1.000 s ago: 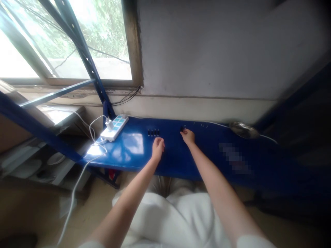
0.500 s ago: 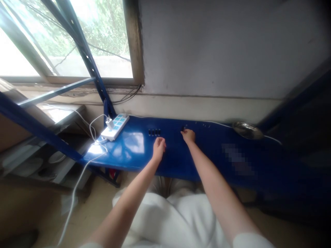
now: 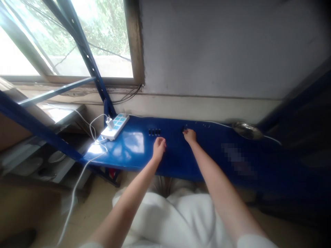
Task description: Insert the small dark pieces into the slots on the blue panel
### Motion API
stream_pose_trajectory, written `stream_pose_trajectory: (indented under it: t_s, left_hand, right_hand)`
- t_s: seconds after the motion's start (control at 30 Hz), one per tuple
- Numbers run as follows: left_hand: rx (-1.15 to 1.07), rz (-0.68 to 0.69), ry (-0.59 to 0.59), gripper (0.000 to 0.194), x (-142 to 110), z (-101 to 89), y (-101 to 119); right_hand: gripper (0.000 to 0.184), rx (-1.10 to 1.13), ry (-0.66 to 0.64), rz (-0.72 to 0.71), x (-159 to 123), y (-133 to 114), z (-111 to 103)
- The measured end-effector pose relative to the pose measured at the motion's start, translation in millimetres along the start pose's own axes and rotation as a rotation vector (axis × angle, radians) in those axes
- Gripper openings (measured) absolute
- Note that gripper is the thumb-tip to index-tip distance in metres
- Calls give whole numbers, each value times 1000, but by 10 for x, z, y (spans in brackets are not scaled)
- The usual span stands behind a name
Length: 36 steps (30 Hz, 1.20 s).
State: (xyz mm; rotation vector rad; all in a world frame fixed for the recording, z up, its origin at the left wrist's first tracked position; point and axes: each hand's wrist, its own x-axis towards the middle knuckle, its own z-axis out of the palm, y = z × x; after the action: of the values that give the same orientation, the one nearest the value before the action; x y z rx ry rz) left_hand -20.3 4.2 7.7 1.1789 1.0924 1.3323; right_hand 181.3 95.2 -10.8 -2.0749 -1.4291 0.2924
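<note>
My left hand point(image 3: 158, 145) rests on the blue metal shelf board point(image 3: 134, 151) with its fingers curled loosely, just in front of a short row of small dark pieces point(image 3: 154, 131). Whether it holds anything is hidden. My right hand point(image 3: 190, 134) lies farther back on the board, fingers pinched at a small dark piece point(image 3: 184, 129) near the board's far edge.
A white power strip point(image 3: 115, 126) with a plugged charger and white cable lies at the board's left end. A metal dish point(image 3: 244, 129) sits at the far right. Blue rack posts point(image 3: 85, 55) cross a window on the left. A grey wall stands behind.
My right hand has shifted slightly to the right beside the small dark piece. My left hand has stayed in place.
</note>
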Motion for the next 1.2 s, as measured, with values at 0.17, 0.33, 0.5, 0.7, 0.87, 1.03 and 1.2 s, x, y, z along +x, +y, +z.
stream_pose_trajectory:
  t_s: [0.17,0.33,0.5,0.7,0.87,1.03,1.2]
  left_hand:
    - [6,-12,7,14,-5,8,24]
    - [8,-14,6,14,-1,5,19]
    - [1,-11,5,14,6,1,0]
    - [6,-5,9,13,12,1,-17]
    - [0,3,3,15,23,0,-46]
    - [4,3,2,13,26,-3,-64]
    - [9,5,3,12,20,-2,-43]
  right_hand:
    - [18,-51,4,-17,33,17,-33]
    - [14,-10,-6,21,27,33,-70]
    - [19,-28,-31,46,27,41,-99]
    - [23,-76,-76,27,45,37,-118]
    - [25,-113,-129,16,57,44,-129]
    - [27,-122,-170,5,98,69,-124]
    - [27,-150,-188,-26,136,105,-121]
